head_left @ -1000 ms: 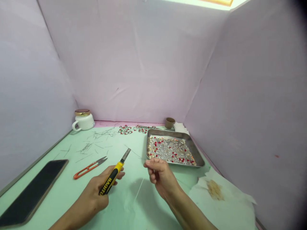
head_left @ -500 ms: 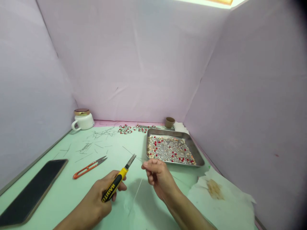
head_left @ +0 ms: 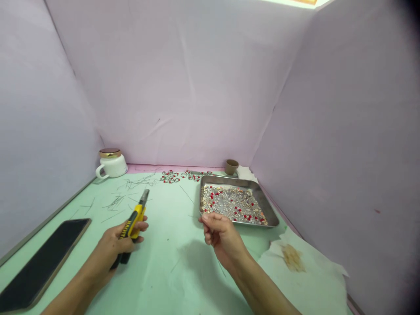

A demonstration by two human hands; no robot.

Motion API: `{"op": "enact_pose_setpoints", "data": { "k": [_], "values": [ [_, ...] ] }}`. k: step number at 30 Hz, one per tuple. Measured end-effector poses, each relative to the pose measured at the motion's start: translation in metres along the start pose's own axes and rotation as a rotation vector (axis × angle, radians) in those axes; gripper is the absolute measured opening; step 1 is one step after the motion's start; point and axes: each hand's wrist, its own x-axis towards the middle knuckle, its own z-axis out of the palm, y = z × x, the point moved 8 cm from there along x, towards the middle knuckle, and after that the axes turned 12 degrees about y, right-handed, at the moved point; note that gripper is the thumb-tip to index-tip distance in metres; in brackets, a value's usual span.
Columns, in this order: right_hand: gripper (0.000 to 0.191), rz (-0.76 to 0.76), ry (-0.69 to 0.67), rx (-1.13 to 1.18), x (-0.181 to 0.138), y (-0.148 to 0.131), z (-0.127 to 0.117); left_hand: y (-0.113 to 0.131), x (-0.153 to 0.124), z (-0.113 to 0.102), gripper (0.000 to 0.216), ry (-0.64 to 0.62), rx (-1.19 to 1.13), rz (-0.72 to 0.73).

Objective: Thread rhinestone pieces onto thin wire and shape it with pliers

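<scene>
My left hand (head_left: 113, 245) is closed around yellow-and-black pliers (head_left: 135, 221), their metal jaws pointing up and away from me. Those jaws are clear of my right hand. In front of the metal tray, my right hand (head_left: 221, 234) pinches thumb against forefinger. A thin wire (head_left: 193, 216) runs up to these fingertips; most of it is too fine to follow. Small white, gold and red beads (head_left: 232, 205) lie spread over the bottom of the tray (head_left: 273, 221).
A phone (head_left: 46, 262) lies at left. Loose wire pieces (head_left: 114, 203) are scattered behind the pliers. At the back stand a lidded white mug (head_left: 113, 166), red-beaded wire pieces (head_left: 170, 176) and a small brown cup (head_left: 231, 166). Stained white paper (head_left: 315, 280) covers the right side.
My left hand has moved left with the pliers, away from my right hand, and now covers the orange-handled snips. My right hand has shifted slightly right, still pinching.
</scene>
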Motion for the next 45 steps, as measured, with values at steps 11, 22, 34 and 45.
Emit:
{"op": "enact_pose_setpoints", "data": {
  "k": [11, 22, 34, 45],
  "values": [
    [0.013, -0.008, -0.004, -0.062, -0.001, 0.008, 0.005, 0.014, -0.055, 0.057, 0.058, -0.526, 0.259, 0.279],
    [0.015, 0.002, -0.008, -0.116, -0.003, 0.012, 0.009, 0.026, -0.069, 0.069, 0.026, -0.467, 0.438, 0.358],
    [0.016, 0.005, 0.017, -0.113, -0.001, 0.012, 0.006, 0.010, -0.060, 0.060, 0.062, -0.488, 0.321, 0.172],
    [0.016, -0.008, 0.015, -0.110, -0.001, 0.011, 0.005, 0.013, -0.055, 0.055, 0.055, -0.436, 0.286, 0.199]
  ]
}}
